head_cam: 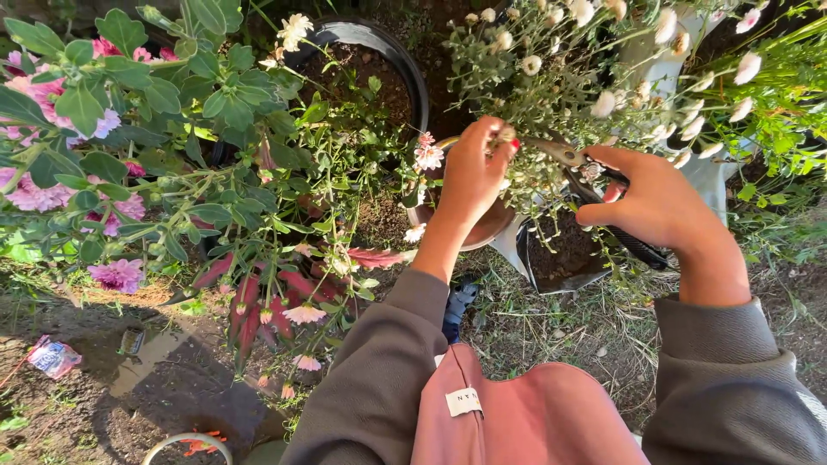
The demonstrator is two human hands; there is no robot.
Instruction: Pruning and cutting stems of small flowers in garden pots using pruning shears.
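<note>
My left hand [472,176] pinches a small pale flower head [503,135] on a thin stem of the white-flowered plant [594,60]. My right hand [659,200] grips black-handled pruning shears [579,169], whose blades point left and end just right of the pinched stem. Both hands are raised over a black grow bag of soil [564,258] that holds the plant. Grey sleeves cover my arms, and a pink apron lies over my lap.
A black pot of soil [370,65] stands behind. A brown bowl-like pot [495,226] lies under my left wrist. Pink-flowered leafy plants [103,164] crowd the left side. On the dirt ground lie a crumpled wrapper [53,356] and a white round rim [185,446].
</note>
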